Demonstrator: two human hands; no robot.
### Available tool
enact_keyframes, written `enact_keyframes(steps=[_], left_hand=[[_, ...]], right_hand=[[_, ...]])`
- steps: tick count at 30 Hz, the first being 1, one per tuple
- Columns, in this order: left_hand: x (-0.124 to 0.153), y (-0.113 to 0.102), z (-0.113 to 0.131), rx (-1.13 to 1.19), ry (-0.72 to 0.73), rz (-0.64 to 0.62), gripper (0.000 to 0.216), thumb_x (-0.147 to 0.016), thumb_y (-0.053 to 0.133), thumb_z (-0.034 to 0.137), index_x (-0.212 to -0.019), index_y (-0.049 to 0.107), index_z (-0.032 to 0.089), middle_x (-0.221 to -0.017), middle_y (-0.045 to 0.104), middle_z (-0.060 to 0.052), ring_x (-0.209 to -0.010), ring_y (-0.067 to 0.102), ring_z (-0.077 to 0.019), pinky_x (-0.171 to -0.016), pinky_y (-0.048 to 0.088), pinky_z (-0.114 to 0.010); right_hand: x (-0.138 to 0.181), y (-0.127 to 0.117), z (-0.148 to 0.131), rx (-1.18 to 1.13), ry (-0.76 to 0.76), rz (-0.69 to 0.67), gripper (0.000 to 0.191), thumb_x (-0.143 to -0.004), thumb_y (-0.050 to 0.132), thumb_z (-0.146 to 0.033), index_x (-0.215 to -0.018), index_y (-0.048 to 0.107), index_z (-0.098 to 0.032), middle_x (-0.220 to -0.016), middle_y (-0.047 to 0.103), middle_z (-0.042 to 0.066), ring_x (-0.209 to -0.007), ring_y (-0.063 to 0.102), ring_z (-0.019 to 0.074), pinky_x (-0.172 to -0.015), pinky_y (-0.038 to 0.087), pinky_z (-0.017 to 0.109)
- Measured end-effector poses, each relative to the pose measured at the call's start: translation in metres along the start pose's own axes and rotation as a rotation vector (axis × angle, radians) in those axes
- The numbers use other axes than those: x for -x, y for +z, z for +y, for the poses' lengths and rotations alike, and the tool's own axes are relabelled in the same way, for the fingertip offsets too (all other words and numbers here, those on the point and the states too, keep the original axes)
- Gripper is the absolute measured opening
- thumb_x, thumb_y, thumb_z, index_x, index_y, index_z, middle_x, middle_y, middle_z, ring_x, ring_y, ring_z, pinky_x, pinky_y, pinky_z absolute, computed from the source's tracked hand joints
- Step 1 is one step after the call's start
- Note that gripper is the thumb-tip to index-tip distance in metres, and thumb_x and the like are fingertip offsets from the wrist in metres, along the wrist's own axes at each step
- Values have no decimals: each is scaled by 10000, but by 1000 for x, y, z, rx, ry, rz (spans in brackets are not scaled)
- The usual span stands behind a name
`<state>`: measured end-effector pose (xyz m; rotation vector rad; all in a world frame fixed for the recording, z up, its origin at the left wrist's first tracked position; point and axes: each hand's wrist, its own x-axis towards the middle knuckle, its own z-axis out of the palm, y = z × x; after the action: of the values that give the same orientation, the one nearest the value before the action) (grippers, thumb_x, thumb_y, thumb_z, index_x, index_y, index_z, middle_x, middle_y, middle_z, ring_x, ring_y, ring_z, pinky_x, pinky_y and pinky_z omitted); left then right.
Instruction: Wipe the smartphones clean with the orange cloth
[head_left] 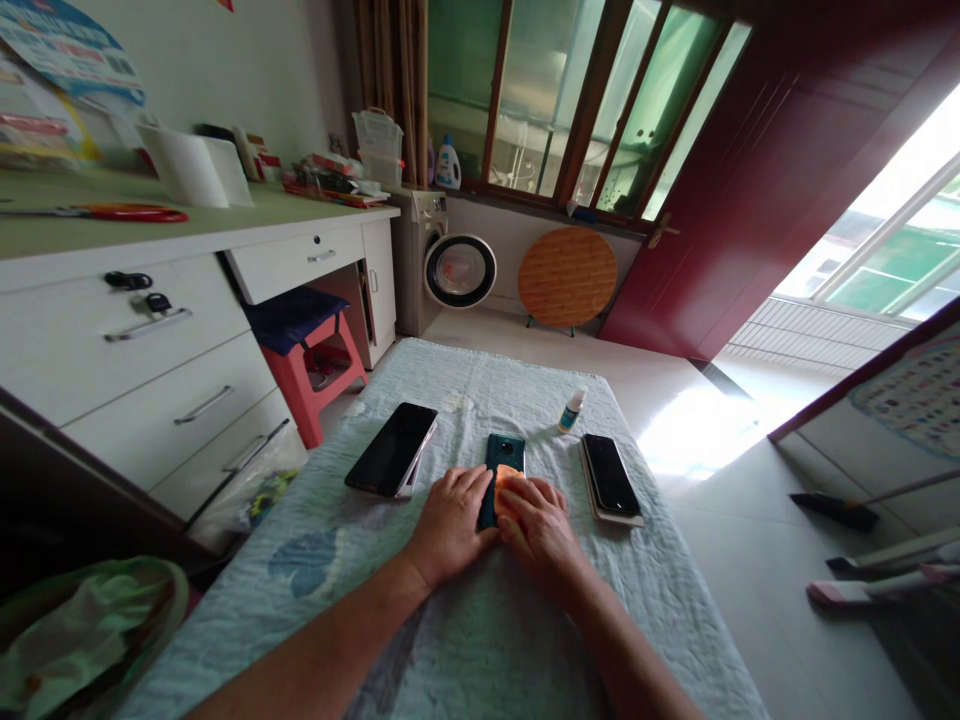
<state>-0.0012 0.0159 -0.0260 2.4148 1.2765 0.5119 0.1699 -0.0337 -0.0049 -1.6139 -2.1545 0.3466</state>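
Observation:
A dark teal phone [505, 448] lies back up on the cloth-covered table, its camera ring at the far end. My left hand [454, 520] grips its left edge, with the thumb near the bottom end. Under the fingers of my right hand [538, 522] an orange cloth [508, 484] is pressed against the phone's back. Both hands hide part of the phone. To the left, a large black-screened device [394, 450] rests on a pale box. On the right sits a black phone [610, 474], also on a pale box. A small spray bottle [571, 411] stands upright behind it.
A pale blue quilted cloth [480, 390] covers the table. Left of it are a white desk [307, 235] with scissors [135, 212] on top, a pink stool [315, 365] and a bin [176, 600]. Behind stand an open washing machine [420, 215] and a round folded tabletop [568, 275].

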Motion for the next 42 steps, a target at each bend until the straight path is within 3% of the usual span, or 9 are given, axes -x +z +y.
enact_keyframes(steps=[7,12,17,22,31,37,42], left_hand=[[-1,0,-1,-2,-7,-25,701,-792,681,449,-1390,479,144,-1456,483,-132,-1327,416,-329,-1119,329,-466],[-2,-2,-1,-15,-5,-36,700,-753,713,386,-1371,506,131,-1462,474,-138,-1339,406,-329,-1128,324,-458],[-3,-2,-3,8,14,-37,703,-741,720,381,-1367,508,138,-1464,474,-136,-1347,406,-322,-1134,320,-461],[-2,-2,-4,13,24,-41,671,-763,700,377,-1365,507,151,-1462,478,-133,-1346,415,-316,-1132,324,-462],[-2,-4,-3,10,69,-45,689,-756,723,402,-1366,504,169,-1458,482,-141,-1334,438,-314,-1136,317,-466],[-2,-3,-5,22,86,-27,659,-826,625,537,-1338,528,135,-1431,503,-173,-1322,454,-331,-1122,334,-483],[-2,-2,-6,-3,70,-33,679,-798,671,507,-1342,531,126,-1434,502,-167,-1326,451,-322,-1126,335,-474]], right_hand=[[-2,2,4,124,118,-165,507,-964,424,-430,-1461,405,-337,-1557,336,-36,-1462,191,280,-1166,144,520],[-7,7,11,188,209,-138,516,-961,407,-412,-1468,402,-320,-1578,275,-48,-1479,152,265,-1182,129,493],[-7,8,9,200,209,-133,557,-956,407,-374,-1502,343,-289,-1589,240,-41,-1486,128,243,-1191,133,475],[-5,3,1,185,115,-204,584,-962,415,-359,-1522,297,-242,-1595,231,11,-1479,164,217,-1189,171,439],[-1,-7,-7,143,1,-228,597,-973,425,-475,-1526,269,-314,-1587,269,14,-1474,182,232,-1171,216,434],[-3,-1,0,157,44,-208,601,-966,436,-427,-1526,285,-268,-1586,263,34,-1473,191,223,-1184,173,433],[-8,3,4,184,102,-178,604,-956,444,-427,-1507,336,-206,-1587,250,59,-1477,178,227,-1188,169,437]])
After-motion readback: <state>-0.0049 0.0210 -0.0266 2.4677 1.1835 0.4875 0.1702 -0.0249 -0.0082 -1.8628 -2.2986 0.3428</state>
